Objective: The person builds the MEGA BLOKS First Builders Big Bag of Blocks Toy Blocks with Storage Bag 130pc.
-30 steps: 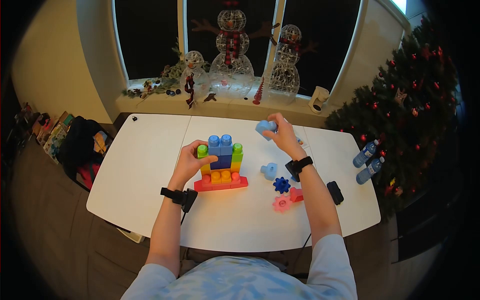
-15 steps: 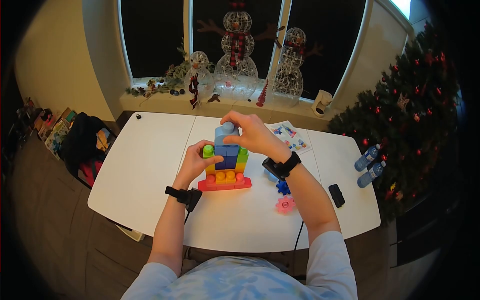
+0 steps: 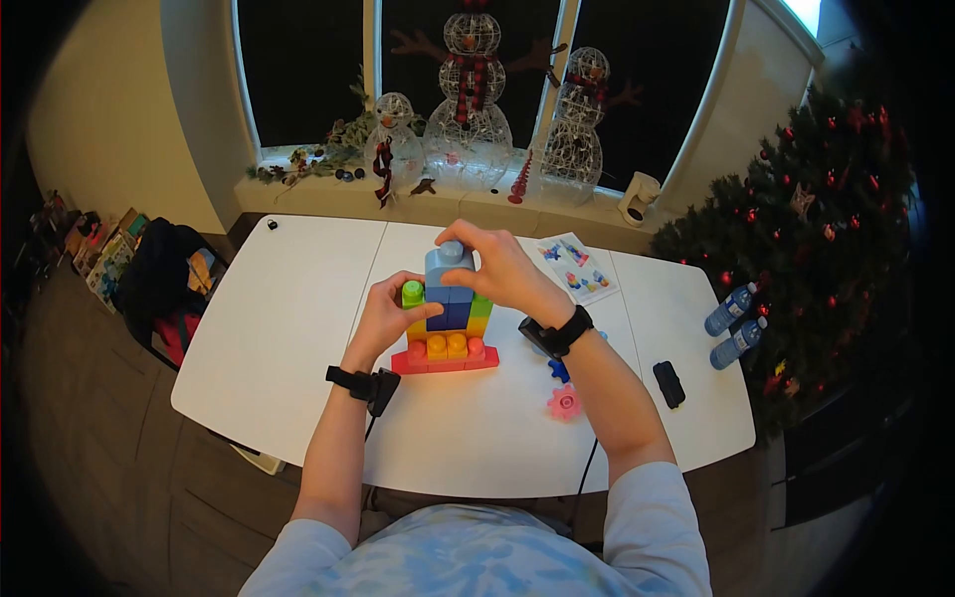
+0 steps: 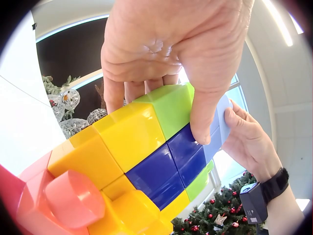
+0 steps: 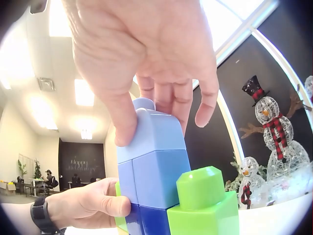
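Note:
A structure of toy building blocks (image 4: 129, 142) stands upright on the table, with a red base (image 3: 445, 364), yellow and dark blue blocks in the middle and green blocks at the sides. My left hand (image 3: 383, 316) grips its left side, thumb across the dark blue blocks and fingers behind the green one. On top, a light blue block (image 5: 156, 129) with a rounded shoulder and one stud sits flush over the paler blue blocks. My right hand (image 3: 505, 271) pinches this block between thumb and fingers from above.
To the right lie a dark blue gear (image 3: 559, 370) and a pink gear (image 3: 564, 402), partly behind my right forearm. A printed picture sheet (image 3: 579, 269) is farther back. A black case (image 3: 669, 385) and two water bottles (image 3: 737, 343) are near the right edge.
My right hand has brought the light blue block from the right side onto the top of the structure. The left hand has kept its grip. The picture sheet has come into fuller view.

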A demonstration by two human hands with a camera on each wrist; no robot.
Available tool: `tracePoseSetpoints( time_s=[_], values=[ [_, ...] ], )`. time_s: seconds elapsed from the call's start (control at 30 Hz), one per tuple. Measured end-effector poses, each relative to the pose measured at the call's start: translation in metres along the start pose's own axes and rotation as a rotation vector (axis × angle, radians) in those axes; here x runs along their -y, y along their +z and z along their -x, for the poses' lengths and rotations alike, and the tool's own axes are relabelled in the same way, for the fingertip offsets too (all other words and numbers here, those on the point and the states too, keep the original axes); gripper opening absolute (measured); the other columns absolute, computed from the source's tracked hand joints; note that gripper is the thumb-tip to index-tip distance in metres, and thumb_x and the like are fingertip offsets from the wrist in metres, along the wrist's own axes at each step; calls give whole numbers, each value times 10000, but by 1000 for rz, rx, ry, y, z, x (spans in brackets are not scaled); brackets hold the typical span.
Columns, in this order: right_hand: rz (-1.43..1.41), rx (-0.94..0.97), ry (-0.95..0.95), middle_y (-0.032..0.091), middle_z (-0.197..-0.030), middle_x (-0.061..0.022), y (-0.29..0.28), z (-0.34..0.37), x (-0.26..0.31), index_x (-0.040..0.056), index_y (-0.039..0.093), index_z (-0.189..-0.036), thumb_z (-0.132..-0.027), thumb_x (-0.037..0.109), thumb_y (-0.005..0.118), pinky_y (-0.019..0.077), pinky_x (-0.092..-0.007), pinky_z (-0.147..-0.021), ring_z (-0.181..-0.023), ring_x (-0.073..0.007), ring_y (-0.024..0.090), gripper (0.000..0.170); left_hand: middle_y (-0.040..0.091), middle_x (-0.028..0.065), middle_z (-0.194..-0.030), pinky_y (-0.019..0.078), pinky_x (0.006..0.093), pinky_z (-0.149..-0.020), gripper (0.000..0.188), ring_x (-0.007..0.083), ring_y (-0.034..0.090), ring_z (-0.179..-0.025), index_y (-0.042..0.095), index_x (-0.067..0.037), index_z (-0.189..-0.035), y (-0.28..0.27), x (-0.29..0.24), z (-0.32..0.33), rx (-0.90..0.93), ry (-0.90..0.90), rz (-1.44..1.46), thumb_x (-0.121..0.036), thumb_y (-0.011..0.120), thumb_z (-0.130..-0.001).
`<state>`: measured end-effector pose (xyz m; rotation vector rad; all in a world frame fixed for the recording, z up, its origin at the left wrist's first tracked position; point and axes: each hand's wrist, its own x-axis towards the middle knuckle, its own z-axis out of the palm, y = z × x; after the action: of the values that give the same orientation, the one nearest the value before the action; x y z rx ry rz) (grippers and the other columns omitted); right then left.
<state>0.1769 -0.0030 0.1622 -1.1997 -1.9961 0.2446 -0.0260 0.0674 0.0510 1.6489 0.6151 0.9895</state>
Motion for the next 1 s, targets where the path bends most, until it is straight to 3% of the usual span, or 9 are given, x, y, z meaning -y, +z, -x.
tracePoseSetpoints(
  time_s=[0.1,0.2,0.4,0.47,0.53,0.63,0.8,0.9,1.0],
  values=[
    [5,7,4,720,-915,-180,0,0,0,72,616,-1138,-796,157,811,555,-416,-788,-878,-371,707,403,700,14,-990,536,253,-795,343,82,644,-887,665,-13,-1102,-3,-2,0,24,-64,-70,-52,869,-828],
    [10,14,33,719,-955,-150,-1,1,3,69,626,-1155,-801,142,841,551,-377,-810,-893,-319,711,420,698,10,-988,534,252,-794,344,81,642,-886,667,-17,-1102,-4,-1,0,16,-69,-80,-54,870,-827],
    [-42,91,59,733,-1079,-169,-14,12,-6,108,599,-1360,-843,236,815,545,-392,-869,-968,-307,705,575,699,9,-995,536,265,-808,341,87,645,-893,669,-19,-1099,-2,-11,2,33,-45,-67,-48,868,-824],
    [-84,-84,144,735,-1152,-138,-32,24,-19,116,552,-1458,-873,293,810,538,-384,-905,-1010,-262,695,663,702,13,-1001,539,268,-818,343,92,649,-903,668,-17,-1102,-3,-6,0,27,-47,-68,-44,867,-824],
    [-142,-147,212,735,-1149,-118,-53,42,-32,91,605,-1390,-889,326,801,540,-390,-905,-1035,-248,695,587,704,18,-1007,541,271,-827,346,96,652,-912,666,-15,-1105,-3,-2,1,24,-56,-64,-40,865,-824],
    [77,-74,421,721,-1183,-133,-80,79,-58,81,654,-1328,-888,217,796,521,-375,-972,-1066,-241,686,482,711,31,-1021,549,276,-861,359,111,661,-932,656,-9,-1123,-2,-6,1,18,-67,-65,-17,855,-825],
    [500,404,679,713,-1196,-162,-88,160,-108,87,700,-1227,-809,217,832,529,-403,-969,-1139,-321,655,457,714,32,-1010,549,277,-861,345,113,663,-918,662,-5,-1106,-1,-7,2,22,-62,-32,-12,854,-820],
    [626,438,709,706,-1213,-157,-87,197,-130,100,712,-1214,-818,239,822,517,-431,-1002,-1179,-332,633,434,707,35,-970,550,268,-814,379,115,663,-892,677,-6,-1106,-2,0,0,6,-25,-41,-84,887,-800],
    [527,388,764,689,-1240,-164,-81,219,-154,117,701,-1267,-885,271,776,488,-425,-1045,-1176,-378,622,419,709,34,-958,548,268,-812,374,112,664,-879,677,-13,-1103,-1,-4,2,-3,-28,-39,-86,886,-802]
  ],
)
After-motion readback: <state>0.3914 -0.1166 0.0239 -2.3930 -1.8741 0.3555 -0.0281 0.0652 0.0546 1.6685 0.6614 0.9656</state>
